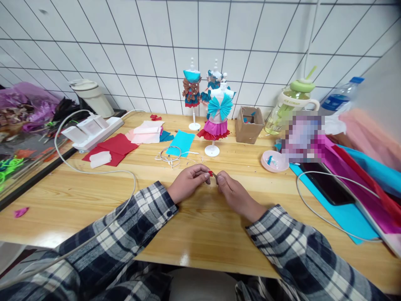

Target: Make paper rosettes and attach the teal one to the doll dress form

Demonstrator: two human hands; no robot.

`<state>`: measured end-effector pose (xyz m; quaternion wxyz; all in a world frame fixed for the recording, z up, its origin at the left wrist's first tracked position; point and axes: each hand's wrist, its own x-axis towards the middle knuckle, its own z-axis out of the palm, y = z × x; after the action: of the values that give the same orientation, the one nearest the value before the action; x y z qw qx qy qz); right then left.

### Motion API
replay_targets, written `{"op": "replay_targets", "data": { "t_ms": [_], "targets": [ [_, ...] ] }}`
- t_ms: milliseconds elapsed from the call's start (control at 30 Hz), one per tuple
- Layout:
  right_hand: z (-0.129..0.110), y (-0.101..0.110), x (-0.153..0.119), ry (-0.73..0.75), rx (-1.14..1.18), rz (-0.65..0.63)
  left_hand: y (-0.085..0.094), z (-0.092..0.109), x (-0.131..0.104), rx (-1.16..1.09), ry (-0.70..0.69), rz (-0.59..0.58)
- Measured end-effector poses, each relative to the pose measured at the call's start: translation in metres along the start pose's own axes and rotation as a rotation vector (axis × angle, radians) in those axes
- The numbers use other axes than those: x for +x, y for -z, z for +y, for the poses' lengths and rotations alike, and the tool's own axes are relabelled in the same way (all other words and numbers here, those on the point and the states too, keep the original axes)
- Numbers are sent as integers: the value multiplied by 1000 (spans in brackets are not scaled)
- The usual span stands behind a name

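Above the middle of the wooden table, my left hand [191, 182] pinches a tiny red scrap [211, 173], perhaps crepe paper. My right hand [233, 190] is closed around a thin dark tool [215, 176]; its tip meets the scrap, and its kind is too small to make out. Just beyond stands a white mini dress form [221, 119] with a turquoise pleated bow and a pink and red skirt. Two more dress forms stand behind it, one with a turquoise top and brown bows [191, 88]. A turquoise sheet [181, 143] and coiled cord [169, 154] lie near my left hand.
A white power strip [94, 129], red paper [117, 148] and a white roll [100, 159] are at left. A cardboard box [249, 125], pink bowl [275, 161], green-lidded jug [291, 102], phone [327, 184] and coloured sheets are at right. White cables cross both sides.
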<state>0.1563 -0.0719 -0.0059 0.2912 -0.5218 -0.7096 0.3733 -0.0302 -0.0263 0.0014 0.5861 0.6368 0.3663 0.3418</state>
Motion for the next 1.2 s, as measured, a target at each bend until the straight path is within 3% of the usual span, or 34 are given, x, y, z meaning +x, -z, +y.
{"op": "replay_targets", "data": {
  "t_ms": [467,1200],
  "targets": [
    [-3,0,0,2,-64,-4,-1,3,-1,68,-15,10],
    [-4,0,4,22,30,58,-3,1,0,56,12,-1]
  ]
}}
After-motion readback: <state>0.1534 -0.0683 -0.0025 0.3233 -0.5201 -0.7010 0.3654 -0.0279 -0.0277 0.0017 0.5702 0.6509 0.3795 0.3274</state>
